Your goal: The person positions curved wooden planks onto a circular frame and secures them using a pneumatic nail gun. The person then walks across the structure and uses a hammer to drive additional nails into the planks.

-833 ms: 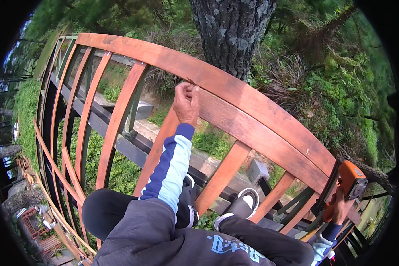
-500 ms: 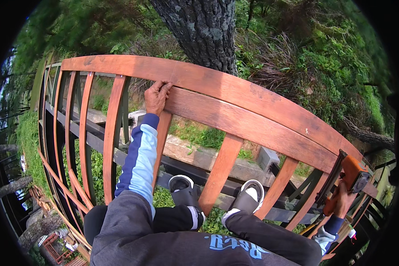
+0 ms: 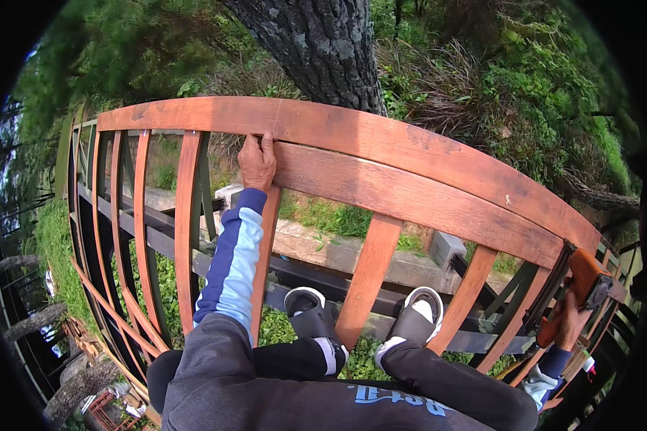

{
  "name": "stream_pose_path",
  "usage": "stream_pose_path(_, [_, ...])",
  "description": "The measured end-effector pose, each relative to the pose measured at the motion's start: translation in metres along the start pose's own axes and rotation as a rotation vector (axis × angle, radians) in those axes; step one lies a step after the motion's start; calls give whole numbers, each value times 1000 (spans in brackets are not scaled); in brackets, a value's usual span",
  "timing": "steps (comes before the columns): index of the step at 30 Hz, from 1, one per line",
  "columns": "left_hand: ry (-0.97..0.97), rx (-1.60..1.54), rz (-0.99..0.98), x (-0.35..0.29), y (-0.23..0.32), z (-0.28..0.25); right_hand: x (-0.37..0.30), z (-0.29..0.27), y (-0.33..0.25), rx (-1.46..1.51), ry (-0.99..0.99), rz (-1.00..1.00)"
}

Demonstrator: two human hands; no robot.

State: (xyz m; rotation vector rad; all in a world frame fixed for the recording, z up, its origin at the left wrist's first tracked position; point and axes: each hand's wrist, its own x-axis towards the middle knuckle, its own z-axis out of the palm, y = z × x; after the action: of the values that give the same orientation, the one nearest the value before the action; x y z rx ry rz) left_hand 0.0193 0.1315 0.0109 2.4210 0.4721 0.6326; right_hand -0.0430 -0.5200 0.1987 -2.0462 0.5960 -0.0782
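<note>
- Reddish-brown, gently curved wooden inner board: we see it running from the middle of the frame toward the right, just beside the outer board, with a thin dark line between the two along part of their length.
- At left, we see slender reddish-brown wooden slats standing in a row, with dark metal framing behind them.
- Left of centre, our left hand has its fingers bent and its fingertips at the lower edge of the outer board, beside the inner board's left end; we cannot tell whether they pinch anything.
- Across the upper middle, we see the long, reddish-brown, arched wooden outer board, a fine line crossing it above our left hand.
- Behind it, at upper centre, rises a rough grey-brown tree trunk.
- Below centre, our feet wear dark grey sandals with white rims, set apart.
- At the right, our right hand is wrapped around the handle of an orange-and-black nail gun, close to the inner board's right end.
</note>
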Motion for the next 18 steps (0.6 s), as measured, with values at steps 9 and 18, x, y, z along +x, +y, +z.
stream_pose_path(9, [150,-223,-63,107,49,-65,-5,-23,16,-154,90,149])
stream_pose_path(18, [-438,-784,61,57,154,14,-28,-1,2,-112,168,108])
